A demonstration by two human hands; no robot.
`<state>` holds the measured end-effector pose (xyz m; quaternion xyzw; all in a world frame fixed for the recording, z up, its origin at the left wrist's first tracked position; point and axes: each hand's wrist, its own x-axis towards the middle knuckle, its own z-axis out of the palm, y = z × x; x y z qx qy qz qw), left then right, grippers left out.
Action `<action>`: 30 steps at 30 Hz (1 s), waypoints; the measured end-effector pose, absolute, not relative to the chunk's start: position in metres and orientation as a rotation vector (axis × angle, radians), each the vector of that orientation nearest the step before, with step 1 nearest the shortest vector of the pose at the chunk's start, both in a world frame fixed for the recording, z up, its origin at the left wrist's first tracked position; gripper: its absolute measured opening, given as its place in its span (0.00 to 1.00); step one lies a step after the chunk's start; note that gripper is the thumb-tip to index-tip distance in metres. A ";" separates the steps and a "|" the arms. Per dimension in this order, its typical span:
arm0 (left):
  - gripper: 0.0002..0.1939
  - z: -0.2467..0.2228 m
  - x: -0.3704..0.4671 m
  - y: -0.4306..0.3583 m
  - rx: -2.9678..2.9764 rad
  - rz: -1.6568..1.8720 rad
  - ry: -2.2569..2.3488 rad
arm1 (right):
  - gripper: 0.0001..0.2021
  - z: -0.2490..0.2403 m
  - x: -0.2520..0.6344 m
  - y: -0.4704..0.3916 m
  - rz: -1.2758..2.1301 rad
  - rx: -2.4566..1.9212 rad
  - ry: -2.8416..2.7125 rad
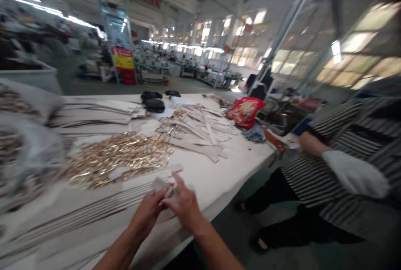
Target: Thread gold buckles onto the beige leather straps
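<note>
My left hand (148,211) and my right hand (185,206) meet over the near edge of the white-covered table. The left fingers are closed on a pale strip (160,184), whose end sticks up past them. My right hand touches the same piece with thumb and fingers pressed together, one finger stretched out; motion blurs the details. Left of my hands, long pale strips with dark edges (94,211) lie side by side. Just beyond is a heap of shiny gold-coloured metal pieces (122,157). Loose pale strips (200,134) lie in a pile behind it.
Clear plastic bags (34,145) of metal pieces stand at the left. Black bundles (153,102) and a red package (246,112) lie toward the far side. At the right stands a person in a striped top (335,149) with a gloved hand (355,173), close to the table edge.
</note>
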<state>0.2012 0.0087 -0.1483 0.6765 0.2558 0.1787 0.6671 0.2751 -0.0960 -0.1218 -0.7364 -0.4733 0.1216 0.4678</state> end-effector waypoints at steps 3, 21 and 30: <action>0.25 -0.141 0.171 0.019 1.116 0.469 0.616 | 0.33 -0.140 0.291 -0.094 0.699 -1.660 -1.043; 0.21 -0.147 0.145 0.109 1.720 0.270 0.724 | 0.22 -0.183 0.318 -0.085 1.046 -1.525 -0.674; 0.05 -0.170 0.155 0.203 2.372 0.177 1.053 | 0.22 -0.206 0.332 -0.080 1.029 -1.604 -0.605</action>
